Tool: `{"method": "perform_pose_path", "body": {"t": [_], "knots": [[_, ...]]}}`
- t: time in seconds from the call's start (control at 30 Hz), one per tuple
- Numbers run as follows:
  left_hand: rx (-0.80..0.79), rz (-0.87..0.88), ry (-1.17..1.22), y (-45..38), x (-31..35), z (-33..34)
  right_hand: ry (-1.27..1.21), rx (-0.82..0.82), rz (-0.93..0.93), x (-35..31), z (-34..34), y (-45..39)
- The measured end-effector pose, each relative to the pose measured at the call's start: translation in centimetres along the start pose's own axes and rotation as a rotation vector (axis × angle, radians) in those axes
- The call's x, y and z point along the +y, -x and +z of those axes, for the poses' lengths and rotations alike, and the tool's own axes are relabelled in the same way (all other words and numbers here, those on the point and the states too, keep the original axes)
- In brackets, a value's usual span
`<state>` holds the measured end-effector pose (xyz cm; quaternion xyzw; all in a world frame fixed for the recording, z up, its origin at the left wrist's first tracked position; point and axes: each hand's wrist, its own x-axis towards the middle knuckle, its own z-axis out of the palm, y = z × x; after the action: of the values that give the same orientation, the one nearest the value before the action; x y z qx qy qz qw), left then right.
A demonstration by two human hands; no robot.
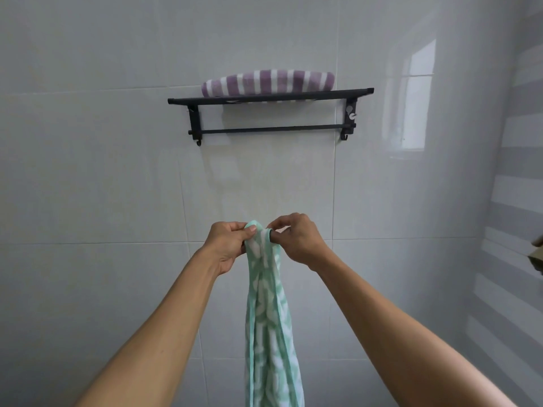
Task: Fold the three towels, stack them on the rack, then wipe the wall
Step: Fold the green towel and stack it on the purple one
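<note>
A green and white patterned towel hangs straight down in front of me, bunched into a narrow strip. My left hand pinches its top edge from the left. My right hand pinches the same top edge from the right, fingers curled round the cloth. The two hands are close together. Above them a black wall rack carries a folded purple and white striped towel on its top shelf. The rack's lower bar is bare.
White glossy wall tiles fill the view behind the rack. A side wall with grey and white stripes runs down the right. A small brownish object shows at the right edge.
</note>
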<state>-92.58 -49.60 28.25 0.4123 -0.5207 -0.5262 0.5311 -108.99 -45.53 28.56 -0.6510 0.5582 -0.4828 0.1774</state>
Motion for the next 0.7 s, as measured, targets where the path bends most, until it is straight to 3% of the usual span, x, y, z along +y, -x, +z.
{"method": "perform_pose_path", "body": {"t": [0.13, 0.47, 0.7], "knots": [[0.039, 0.007, -0.008, 0.0, 0.3, 0.0, 0.007, -0.076, -0.018, -0.8, 0.2, 0.0], [-0.167, 0.018, 0.006, 1.0, 0.9, 0.1, 0.027, 0.098, 0.067, -1.9, 1.5, -0.4], [-0.308, 0.104, -0.104, 1.8, 1.0, -1.1, -0.049, 0.077, 0.096, -2.0, 0.8, -0.5]]}}
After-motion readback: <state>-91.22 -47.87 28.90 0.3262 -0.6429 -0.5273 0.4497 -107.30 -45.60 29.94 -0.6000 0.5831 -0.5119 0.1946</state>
